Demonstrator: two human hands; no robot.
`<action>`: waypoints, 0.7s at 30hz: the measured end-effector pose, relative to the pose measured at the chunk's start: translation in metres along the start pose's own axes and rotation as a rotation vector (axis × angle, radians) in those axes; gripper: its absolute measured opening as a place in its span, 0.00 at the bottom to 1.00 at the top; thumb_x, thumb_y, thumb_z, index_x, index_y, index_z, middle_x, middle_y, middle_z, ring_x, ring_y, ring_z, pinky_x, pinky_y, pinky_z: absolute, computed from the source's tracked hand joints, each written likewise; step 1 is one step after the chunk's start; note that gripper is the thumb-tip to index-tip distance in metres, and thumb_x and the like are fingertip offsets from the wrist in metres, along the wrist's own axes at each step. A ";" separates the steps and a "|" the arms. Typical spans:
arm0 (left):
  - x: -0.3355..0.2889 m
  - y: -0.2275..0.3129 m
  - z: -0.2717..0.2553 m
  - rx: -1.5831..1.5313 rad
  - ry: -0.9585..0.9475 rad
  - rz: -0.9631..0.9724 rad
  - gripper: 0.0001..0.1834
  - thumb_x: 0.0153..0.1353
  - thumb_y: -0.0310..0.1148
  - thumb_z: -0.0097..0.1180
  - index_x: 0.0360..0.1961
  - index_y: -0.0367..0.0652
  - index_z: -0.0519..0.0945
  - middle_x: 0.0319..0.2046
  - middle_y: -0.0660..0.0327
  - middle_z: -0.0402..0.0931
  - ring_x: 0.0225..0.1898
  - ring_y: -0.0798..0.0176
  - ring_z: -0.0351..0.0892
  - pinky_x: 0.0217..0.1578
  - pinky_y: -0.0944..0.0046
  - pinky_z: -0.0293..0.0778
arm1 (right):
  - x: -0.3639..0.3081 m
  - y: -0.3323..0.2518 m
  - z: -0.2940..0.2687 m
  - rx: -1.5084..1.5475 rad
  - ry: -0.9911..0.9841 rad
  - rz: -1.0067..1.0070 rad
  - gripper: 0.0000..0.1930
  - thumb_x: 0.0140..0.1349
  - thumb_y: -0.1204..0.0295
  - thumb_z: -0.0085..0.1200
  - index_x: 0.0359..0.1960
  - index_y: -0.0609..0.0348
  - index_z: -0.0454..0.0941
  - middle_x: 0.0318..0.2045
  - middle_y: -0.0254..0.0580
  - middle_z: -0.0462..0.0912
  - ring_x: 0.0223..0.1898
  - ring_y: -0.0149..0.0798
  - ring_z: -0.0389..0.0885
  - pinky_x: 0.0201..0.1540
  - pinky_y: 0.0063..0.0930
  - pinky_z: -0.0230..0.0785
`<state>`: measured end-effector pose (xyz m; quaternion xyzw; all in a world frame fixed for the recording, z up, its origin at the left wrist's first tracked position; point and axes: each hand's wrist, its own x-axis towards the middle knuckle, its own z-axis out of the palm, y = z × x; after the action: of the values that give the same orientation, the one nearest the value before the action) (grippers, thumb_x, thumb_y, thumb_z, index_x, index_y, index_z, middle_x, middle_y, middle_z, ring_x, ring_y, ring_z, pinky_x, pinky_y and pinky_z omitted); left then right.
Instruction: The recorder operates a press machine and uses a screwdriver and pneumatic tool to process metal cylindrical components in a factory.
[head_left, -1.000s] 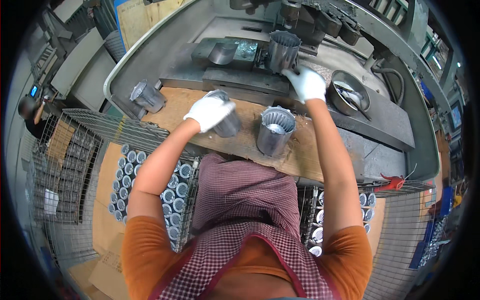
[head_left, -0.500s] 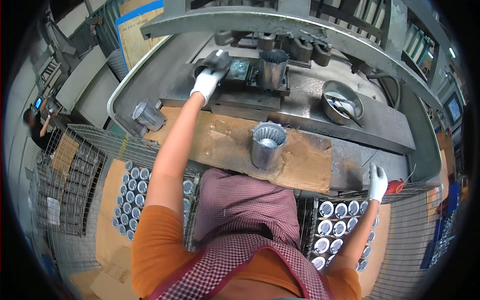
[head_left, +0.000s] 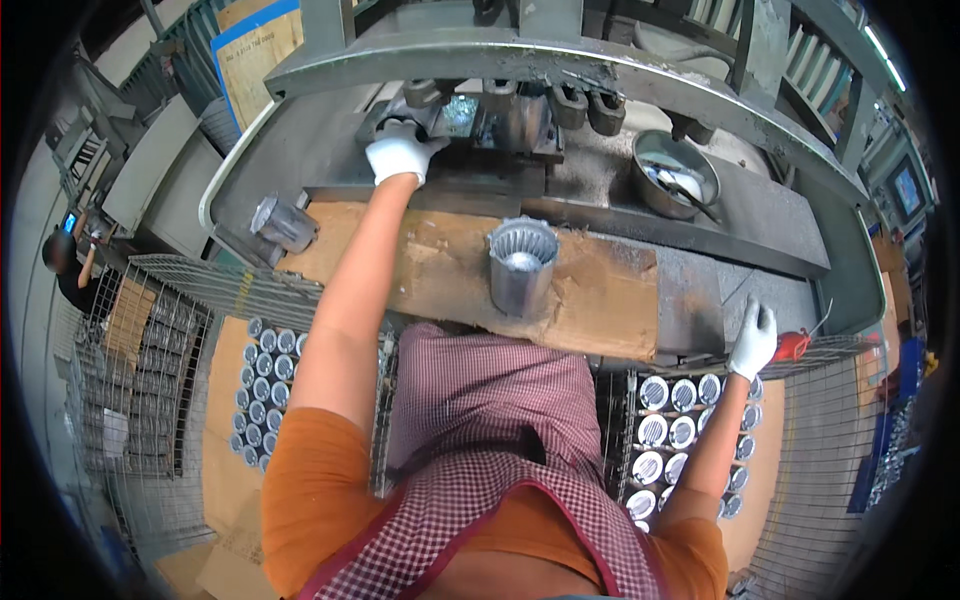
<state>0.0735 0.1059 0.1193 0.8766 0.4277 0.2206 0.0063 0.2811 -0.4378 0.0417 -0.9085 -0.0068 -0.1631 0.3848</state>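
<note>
Cup (head_left: 418, 118) at left fingers (head_left: 398, 136)

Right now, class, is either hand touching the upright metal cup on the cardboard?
No, the cup stands on the cardboard, apart from the left hand and right hand.

I see a ribbed metal cup (head_left: 522, 282) shining dully on rough, matt cardboard (head_left: 605, 305). The right bowl (head_left: 646, 183) looks glossy metal, the apron (head_left: 495, 390) woven cloth.
</note>
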 end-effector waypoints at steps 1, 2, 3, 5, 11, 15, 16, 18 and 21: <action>-0.010 -0.001 0.005 -0.062 0.133 0.003 0.29 0.51 0.59 0.60 0.42 0.44 0.83 0.42 0.48 0.80 0.46 0.46 0.78 0.46 0.52 0.73 | -0.002 -0.005 -0.003 0.037 0.193 -0.284 0.17 0.59 0.61 0.61 0.40 0.62 0.81 0.36 0.47 0.83 0.37 0.42 0.79 0.44 0.34 0.69; -0.023 -0.004 0.009 -0.127 0.264 0.007 0.31 0.51 0.59 0.61 0.44 0.43 0.82 0.43 0.47 0.80 0.46 0.45 0.78 0.47 0.52 0.73 | -0.009 -0.007 -0.009 0.070 0.385 -0.569 0.16 0.57 0.64 0.64 0.43 0.61 0.80 0.39 0.47 0.82 0.39 0.44 0.78 0.46 0.35 0.69; -0.038 0.002 0.011 -0.270 0.256 -0.025 0.35 0.51 0.60 0.60 0.49 0.41 0.79 0.47 0.45 0.77 0.49 0.45 0.76 0.49 0.52 0.72 | -0.017 -0.014 -0.026 -0.116 0.537 -0.646 0.21 0.52 0.68 0.67 0.48 0.59 0.78 0.44 0.49 0.81 0.44 0.49 0.77 0.49 0.40 0.69; -0.067 0.001 0.026 -0.617 0.203 0.041 0.38 0.53 0.54 0.63 0.58 0.38 0.73 0.54 0.45 0.72 0.55 0.45 0.74 0.53 0.52 0.70 | -0.011 0.003 -0.031 -0.034 0.737 -0.536 0.23 0.51 0.68 0.67 0.49 0.60 0.76 0.43 0.49 0.81 0.44 0.49 0.77 0.50 0.39 0.69; -0.189 0.072 0.062 -1.042 0.017 0.322 0.54 0.36 0.38 0.77 0.65 0.39 0.59 0.57 0.49 0.68 0.55 0.51 0.72 0.56 0.55 0.70 | 0.007 0.057 -0.021 0.302 0.485 -0.261 0.15 0.58 0.66 0.60 0.44 0.60 0.78 0.30 0.37 0.79 0.32 0.33 0.74 0.43 0.31 0.69; -0.183 0.126 0.013 -0.634 -0.166 0.518 0.43 0.32 0.45 0.77 0.54 0.47 0.73 0.49 0.50 0.75 0.51 0.50 0.76 0.52 0.55 0.73 | -0.044 0.006 -0.033 0.446 0.233 -0.285 0.22 0.61 0.61 0.55 0.54 0.60 0.73 0.46 0.49 0.81 0.48 0.41 0.80 0.50 0.34 0.71; -0.185 0.139 -0.012 -0.412 -0.236 0.637 0.43 0.33 0.44 0.76 0.55 0.49 0.73 0.49 0.52 0.76 0.51 0.52 0.77 0.52 0.56 0.73 | -0.064 -0.016 -0.047 0.272 0.017 -0.252 0.25 0.63 0.59 0.54 0.58 0.58 0.70 0.53 0.50 0.77 0.54 0.45 0.77 0.55 0.34 0.70; -0.190 0.157 -0.016 -0.221 -0.230 0.759 0.43 0.32 0.47 0.73 0.55 0.53 0.74 0.49 0.50 0.75 0.50 0.47 0.76 0.53 0.53 0.72 | -0.102 -0.052 -0.062 0.121 -0.465 -0.285 0.24 0.64 0.53 0.49 0.56 0.53 0.72 0.47 0.52 0.80 0.48 0.50 0.80 0.51 0.35 0.71; -0.198 0.179 -0.007 -0.157 -0.199 0.903 0.40 0.34 0.45 0.72 0.55 0.54 0.75 0.48 0.50 0.75 0.48 0.47 0.77 0.50 0.51 0.73 | -0.159 -0.031 -0.016 0.187 -0.711 -0.427 0.22 0.65 0.50 0.46 0.49 0.52 0.76 0.45 0.53 0.80 0.47 0.53 0.79 0.50 0.38 0.71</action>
<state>0.0980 -0.1577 0.0857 0.9887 -0.0171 0.1478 0.0172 0.1218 -0.4089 0.0254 -0.8475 -0.3418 0.0859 0.3969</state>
